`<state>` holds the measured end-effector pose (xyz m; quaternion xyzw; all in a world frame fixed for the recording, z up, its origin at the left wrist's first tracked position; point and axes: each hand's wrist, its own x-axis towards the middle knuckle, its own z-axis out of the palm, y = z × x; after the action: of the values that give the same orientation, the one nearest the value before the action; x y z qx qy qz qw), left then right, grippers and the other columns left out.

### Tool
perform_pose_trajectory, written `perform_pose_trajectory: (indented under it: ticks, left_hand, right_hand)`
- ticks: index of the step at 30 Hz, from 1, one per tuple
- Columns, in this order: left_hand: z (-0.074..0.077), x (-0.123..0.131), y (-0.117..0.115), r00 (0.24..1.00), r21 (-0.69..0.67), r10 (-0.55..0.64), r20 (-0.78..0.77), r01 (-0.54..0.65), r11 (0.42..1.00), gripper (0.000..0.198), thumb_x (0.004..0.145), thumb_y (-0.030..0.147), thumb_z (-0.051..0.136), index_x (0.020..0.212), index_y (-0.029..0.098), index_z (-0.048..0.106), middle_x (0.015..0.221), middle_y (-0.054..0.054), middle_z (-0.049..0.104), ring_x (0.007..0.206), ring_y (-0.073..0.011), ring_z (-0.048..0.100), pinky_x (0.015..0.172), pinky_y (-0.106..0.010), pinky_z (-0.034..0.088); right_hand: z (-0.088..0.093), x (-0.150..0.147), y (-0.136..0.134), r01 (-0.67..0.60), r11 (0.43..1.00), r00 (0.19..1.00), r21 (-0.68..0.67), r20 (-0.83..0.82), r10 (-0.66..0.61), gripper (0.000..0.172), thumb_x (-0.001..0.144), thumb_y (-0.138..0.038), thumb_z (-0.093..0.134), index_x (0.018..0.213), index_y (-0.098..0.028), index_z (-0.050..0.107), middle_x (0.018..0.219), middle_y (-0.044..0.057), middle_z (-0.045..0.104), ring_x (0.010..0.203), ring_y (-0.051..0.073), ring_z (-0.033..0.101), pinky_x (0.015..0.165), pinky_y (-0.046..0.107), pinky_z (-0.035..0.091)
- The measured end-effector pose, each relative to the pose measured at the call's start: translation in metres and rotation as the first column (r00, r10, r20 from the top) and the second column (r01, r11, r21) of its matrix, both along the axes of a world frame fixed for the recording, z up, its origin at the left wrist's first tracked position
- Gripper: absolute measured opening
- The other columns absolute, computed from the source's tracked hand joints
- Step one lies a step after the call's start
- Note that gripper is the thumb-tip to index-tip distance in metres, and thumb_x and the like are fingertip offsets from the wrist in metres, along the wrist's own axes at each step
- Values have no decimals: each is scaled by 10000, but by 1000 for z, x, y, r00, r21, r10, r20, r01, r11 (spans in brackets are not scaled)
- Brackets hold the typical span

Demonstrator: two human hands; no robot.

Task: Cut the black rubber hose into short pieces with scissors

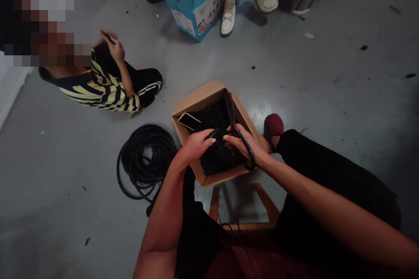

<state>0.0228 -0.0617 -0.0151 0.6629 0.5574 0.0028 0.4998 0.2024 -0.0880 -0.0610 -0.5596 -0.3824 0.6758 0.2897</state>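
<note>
- The grey floor (327,74) is stretching across the whole view, flecked with small dark scraps.
- A person in a yellow-and-black striped shirt (101,89) is sitting on the floor at the upper left, well apart from the work.
- A blue and white carton (193,4) is standing at the top, with someone's white shoes (228,22) just beside it.
- A coil of black hose (144,161) is lying on the floor just left of the box.
- An open cardboard box (199,98) is resting on a wooden stool (262,200) between the wearer's knees and is holding a heap of black cut pieces (216,159).
- The scissors (234,117) are pointing away over the box, handles toward the wearer.
- The right hand (242,146) is gripping the scissors, fingers clamped on the handles.
- The left hand (196,144) is hovering over the heap, fingers closed together on a short black piece (212,134) that is touching the scissors.
- A flat phone-like slab (189,120) is lying in the box's left corner.
</note>
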Motion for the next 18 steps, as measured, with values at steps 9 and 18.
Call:
perform_pose_trajectory:
  ticks: [9, 18]
  left_hand:
    - [0, 14, -9, 992, -112, 63, 112, -50, 992, 627, 807, 267, 557, 1397, 141, 386, 1244, -146, 594, 1037, -217, 603, 857, -331, 483]
    - [4, 11, -6, 999, 82, -1, 41, -2, 997, 377, 838, 342, 539, 1169, 167, 591, 1110, -61, 662, 1026, -200, 599, 908, -310, 441]
  right_hand:
    - [-9, 1, 3, 72, 997, 993, 12, -89, -71, 445, 685, -443, 623, 1022, -221, 436, 689, -47, 518, 571, 127, 528, 529, 265, 424]
    - [0, 11, 19, 240, 968, 971, 67, 2, -241, 499, 630, -483, 696, 993, -232, 462, 602, -51, 506, 514, 146, 501, 488, 279, 392]
